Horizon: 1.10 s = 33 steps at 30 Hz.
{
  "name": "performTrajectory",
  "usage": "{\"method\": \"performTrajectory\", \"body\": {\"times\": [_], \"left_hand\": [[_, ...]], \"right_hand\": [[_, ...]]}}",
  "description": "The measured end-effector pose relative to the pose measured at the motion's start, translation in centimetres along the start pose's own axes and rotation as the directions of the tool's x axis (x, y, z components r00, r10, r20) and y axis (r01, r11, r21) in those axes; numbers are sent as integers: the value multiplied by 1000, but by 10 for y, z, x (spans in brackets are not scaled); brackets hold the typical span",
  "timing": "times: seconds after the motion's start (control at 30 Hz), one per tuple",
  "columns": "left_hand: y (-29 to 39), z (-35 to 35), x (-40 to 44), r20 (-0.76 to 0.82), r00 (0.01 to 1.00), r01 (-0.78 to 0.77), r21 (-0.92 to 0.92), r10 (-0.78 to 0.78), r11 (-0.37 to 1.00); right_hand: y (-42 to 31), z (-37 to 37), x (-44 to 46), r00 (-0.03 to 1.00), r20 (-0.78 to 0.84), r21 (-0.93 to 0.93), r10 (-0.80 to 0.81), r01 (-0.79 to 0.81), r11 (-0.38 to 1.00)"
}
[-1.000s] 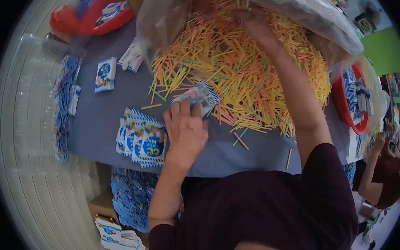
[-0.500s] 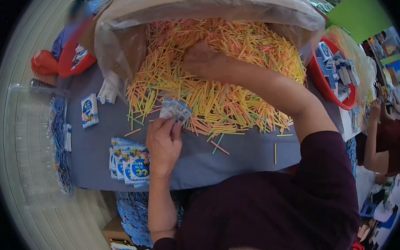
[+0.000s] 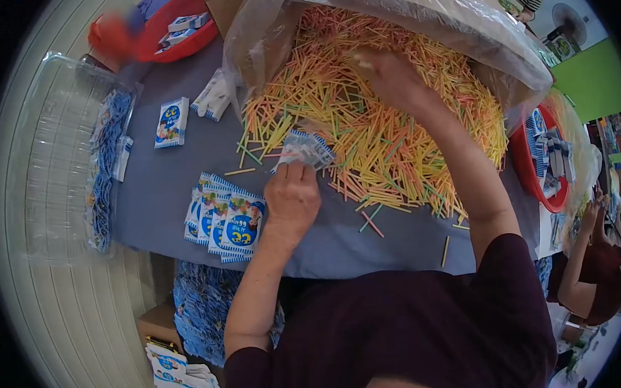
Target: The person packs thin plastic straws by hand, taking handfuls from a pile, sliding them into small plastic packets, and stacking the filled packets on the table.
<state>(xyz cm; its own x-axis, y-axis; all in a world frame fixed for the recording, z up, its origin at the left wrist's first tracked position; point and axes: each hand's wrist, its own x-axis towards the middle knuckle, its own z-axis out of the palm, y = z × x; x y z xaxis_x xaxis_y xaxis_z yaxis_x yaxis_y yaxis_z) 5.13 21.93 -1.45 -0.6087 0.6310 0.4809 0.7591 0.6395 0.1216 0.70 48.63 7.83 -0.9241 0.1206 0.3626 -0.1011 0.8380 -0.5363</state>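
My left hand pinches a small packet with blue striped edges, its see-through side facing up at the near edge of the stick pile. My right hand reaches into a large heap of thin yellow, pink and green sticks. Its fingers are curled together, with something pale at the tips that I cannot make out. Left of my left hand lies an overlapping stack of white and blue printed packets. Another printed packet lies farther left on the grey cloth, beside a white packet.
A box lined with clear plastic surrounds the heap's far side. Red basins with packets stand at the back left and right. A clear plastic tray is at the left. Another person is at the far right.
My view has shifted, so the table appears turned and higher. My right hand remains in the sticks, its fingers now showing more. My left hand still holds the packet near the pile.
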Motion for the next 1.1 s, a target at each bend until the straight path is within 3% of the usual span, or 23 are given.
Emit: {"method": "performTrajectory", "body": {"times": [0.03,0.07,0.1,0.17,0.23,0.3,0.33,0.37,0.4,0.43,0.47,0.5,0.57,0.6,0.63,0.7,0.8,0.83,0.97,1.03,1.07,1.1], "left_hand": [[-2,1,0,-65,997,29,-76,-34,997],[-1,1,2,-62,998,27,-80,-32,996],[0,-2,2,-68,996,43,-122,-51,992],[2,-11,7,-76,995,54,-157,-66,986],[9,-19,12,-11,984,164,-315,-177,935],[2,-19,12,53,976,216,-340,-211,915],[-1,-18,13,116,961,275,-365,-250,889],[-1,-17,14,113,960,279,-365,-255,888],[-1,-16,13,59,976,218,-318,-210,923],[0,-14,11,16,987,158,-269,-159,950],[-1,-13,10,28,986,164,-273,-163,948],[-4,-11,13,-53,993,92,-185,-104,978],[-3,-9,13,-116,993,23,-111,-36,994],[0,-9,11,-53,998,19,-84,-23,996],[2,-9,9,11,1000,12,-56,-11,998],[5,-10,7,61,997,55,-67,-51,996],[3,-16,9,115,988,113,-91,-102,989],[2,-17,10,120,989,105,-115,-91,988],[-6,-17,13,74,984,172,-211,-160,962],[-9,-16,17,-87,984,133,-243,-158,961],[-9,-14,14,-91,983,134,-244,-161,960],[-8,-10,9,-30,988,143,-223,-154,964]], "right_hand": [[-19,0,-8,961,266,-185,69,-20,983],[-32,4,-13,849,496,-358,181,10,934],[-37,14,-15,847,498,-357,186,5,934],[-39,35,-17,676,679,-535,287,187,824],[-27,40,-14,745,630,-484,219,156,861],[-6,46,-15,806,570,-426,160,124,896],[7,49,-17,929,366,-382,53,98,919],[20,51,-16,990,136,-332,-47,90,939],[21,47,-14,988,144,-331,-50,96,939],[23,44,-15,995,99,-12,7,-6,1000],[24,41,-17,994,72,311,84,-102,945],[19,37,-18,993,77,309,94,-113,944],[2,29,-20,927,212,713,310,-364,600],[-2,31,-19,925,186,850,331,-321,419],[3,34,-19,918,196,841,344,-337,422],[13,45,-11,875,258,947,410,-313,74],[18,45,-17,891,334,927,308,-369,63],[6,47,-17,889,275,919,365,-355,173],[-6,52,-15,921,177,907,348,-290,307],[6,58,-4,978,35,859,205,-134,494],[10,62,1,979,35,857,201,-133,498],[15,67,4,956,188,642,227,-294,708]]}}
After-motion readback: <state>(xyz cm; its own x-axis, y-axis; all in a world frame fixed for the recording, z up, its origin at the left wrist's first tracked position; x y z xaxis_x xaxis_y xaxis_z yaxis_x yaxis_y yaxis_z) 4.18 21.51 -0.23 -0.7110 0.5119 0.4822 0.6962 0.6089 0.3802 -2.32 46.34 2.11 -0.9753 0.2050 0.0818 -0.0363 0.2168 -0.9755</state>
